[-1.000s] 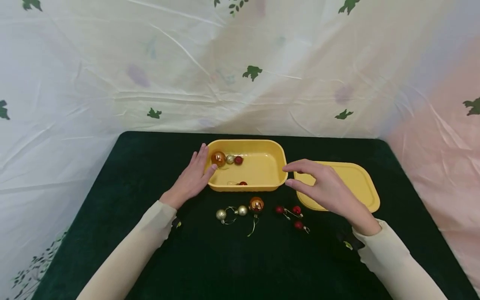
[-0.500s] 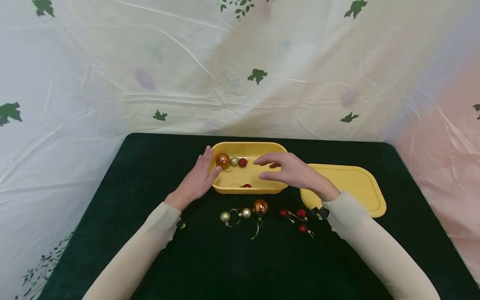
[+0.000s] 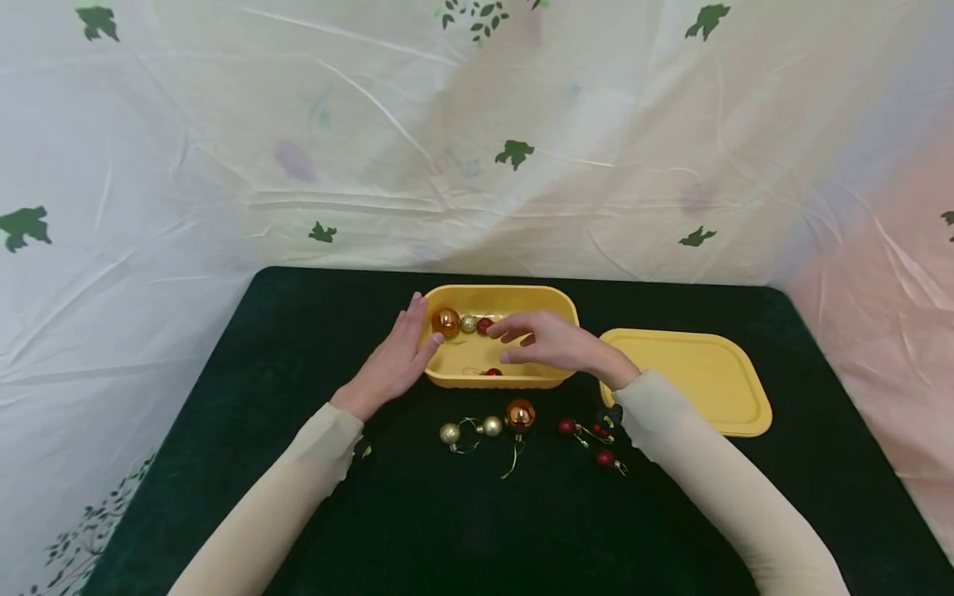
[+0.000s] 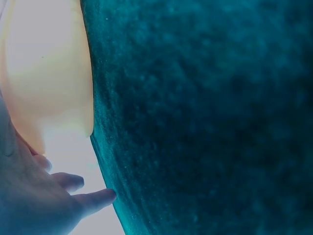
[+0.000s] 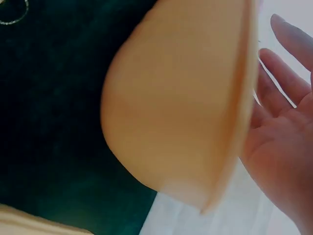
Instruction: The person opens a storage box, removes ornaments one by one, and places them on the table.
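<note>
A yellow plastic box (image 3: pixel 455 359) stands on the dark green cloth. Along its left end lies my left hand (image 3: pixel 389 364), fingers straight and the thumb over the rim; the left wrist view shows the same hand (image 4: pixel 34 191) against the box wall. My right hand (image 3: pixel 547 341) hovers over the box opening with loosely bent fingers and nothing visible between them. Just by its fingertips, a small red bauble (image 3: pixel 484 325) sits beside a gold bauble (image 3: pixel 468 324) and a larger copper bauble (image 3: pixel 445 323). Another red bauble (image 3: pixel 493 372) shows at the box's front wall.
Right of the box lies its yellow lid (image 3: pixel 693 381). In front are two gold baubles (image 3: pixel 450 433), a copper bauble (image 3: pixel 520 414) with a string loop, and several red baubles (image 3: pixel 604 458), one partly behind the right wrist strap. A patterned white curtain (image 3: pixel 417 165) hangs behind the table.
My right hand has moved left from the box's right rim to above its inside, close to the row of baubles. The left hand stays at the box's left end.
</note>
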Demonstrator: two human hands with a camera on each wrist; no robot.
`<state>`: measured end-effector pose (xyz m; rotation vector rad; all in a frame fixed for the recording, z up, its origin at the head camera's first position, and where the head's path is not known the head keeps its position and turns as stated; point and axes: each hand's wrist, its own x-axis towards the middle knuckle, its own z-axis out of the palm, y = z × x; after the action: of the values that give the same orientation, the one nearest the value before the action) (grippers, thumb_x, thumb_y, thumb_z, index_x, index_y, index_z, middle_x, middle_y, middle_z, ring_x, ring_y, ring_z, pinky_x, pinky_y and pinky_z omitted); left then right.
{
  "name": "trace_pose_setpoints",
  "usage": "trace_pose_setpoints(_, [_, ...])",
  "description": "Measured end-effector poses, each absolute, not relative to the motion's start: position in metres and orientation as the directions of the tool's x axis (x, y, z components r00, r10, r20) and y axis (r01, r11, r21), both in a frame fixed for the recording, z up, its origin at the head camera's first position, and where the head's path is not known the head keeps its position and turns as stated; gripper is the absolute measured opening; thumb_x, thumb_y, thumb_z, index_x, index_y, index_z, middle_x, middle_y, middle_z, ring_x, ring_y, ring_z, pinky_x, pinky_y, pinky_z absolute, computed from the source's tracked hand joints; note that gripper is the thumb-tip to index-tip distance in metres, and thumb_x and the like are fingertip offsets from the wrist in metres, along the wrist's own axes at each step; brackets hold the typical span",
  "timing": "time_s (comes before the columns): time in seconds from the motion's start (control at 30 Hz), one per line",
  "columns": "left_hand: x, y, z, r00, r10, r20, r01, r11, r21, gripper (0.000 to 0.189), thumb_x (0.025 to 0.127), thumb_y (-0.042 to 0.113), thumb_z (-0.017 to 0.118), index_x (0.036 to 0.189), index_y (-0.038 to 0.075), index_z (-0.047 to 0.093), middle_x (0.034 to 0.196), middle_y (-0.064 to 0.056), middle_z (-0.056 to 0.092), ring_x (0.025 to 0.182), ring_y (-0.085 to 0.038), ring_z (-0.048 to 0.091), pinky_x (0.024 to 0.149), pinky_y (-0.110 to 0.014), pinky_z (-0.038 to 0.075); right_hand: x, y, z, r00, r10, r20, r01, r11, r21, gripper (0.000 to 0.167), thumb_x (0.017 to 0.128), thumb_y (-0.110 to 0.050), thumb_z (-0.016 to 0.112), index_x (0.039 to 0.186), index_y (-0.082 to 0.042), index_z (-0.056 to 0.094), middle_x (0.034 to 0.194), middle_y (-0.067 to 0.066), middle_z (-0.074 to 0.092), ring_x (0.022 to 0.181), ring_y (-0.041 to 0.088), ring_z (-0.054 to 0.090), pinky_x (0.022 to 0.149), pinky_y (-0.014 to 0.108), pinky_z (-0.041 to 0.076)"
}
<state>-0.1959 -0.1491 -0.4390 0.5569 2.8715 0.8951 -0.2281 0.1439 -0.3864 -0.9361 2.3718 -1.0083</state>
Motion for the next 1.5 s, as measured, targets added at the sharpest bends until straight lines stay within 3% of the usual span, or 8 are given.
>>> trace_pose_setpoints(0.47, [-0.194,-0.149,-0.440,-0.934,0.356,0.009,0.295,0.761,0.578,0.077,0.112,0.052,0.028,0.166,0.007,-0.003,0.173,-0.009,-0.011,0.159,-0.027,0.001,0.128,-0.045,0.010,-0.237,0.137,-0.404,-0.640,-0.750,-0.168,-0.406,0.516,-0.754,0.042,0.097,-0.022,0.074,0.134,-0.002,0.067,0.132,0.010,0.069,0.118,0.025,0.066,0.102,0.041,0.053])
trace_pose_setpoints(0.67, [-0.194,-0.149,-0.441,-0.939,0.344,0.002,0.281,0.763,0.581,0.076,0.112,0.050,0.030,0.166,0.008,-0.003,0.173,-0.009,-0.011,0.159,-0.033,0.004,0.127,-0.048,0.012,-0.239,0.136,-0.409,-0.623,-0.755,-0.204,-0.404,0.534,-0.743,0.041,0.098,-0.022,0.073,0.135,-0.005,0.067,0.134,0.008,0.068,0.119,0.023,0.066,0.104,0.040,0.051])
trace_pose_setpoints(1.13, [-0.194,-0.149,-0.441,-0.939,0.344,0.001,0.279,0.758,0.589,0.077,0.111,0.051,0.031,0.167,0.010,-0.003,0.174,-0.007,-0.011,0.159,-0.029,0.003,0.127,-0.047,0.012,-0.238,0.132,-0.416,-0.543,-0.805,-0.237,-0.438,0.513,-0.738,0.034,0.103,-0.014,0.065,0.136,-0.006,0.067,0.128,0.003,0.071,0.115,0.016,0.066,0.104,0.038,0.051])
trace_pose_setpoints(1.5, [-0.194,-0.149,-0.439,-0.940,0.341,-0.009,0.274,0.769,0.578,0.078,0.111,0.054,0.028,0.167,0.010,-0.003,0.174,-0.006,-0.011,0.159,-0.028,0.003,0.127,-0.046,0.012,-0.239,0.128,-0.418,-0.536,-0.813,-0.228,-0.477,0.514,-0.713,0.025,0.102,-0.010,0.065,0.126,-0.009,0.074,0.121,0.001,0.074,0.108,0.012,0.067,0.100,0.033,0.053])
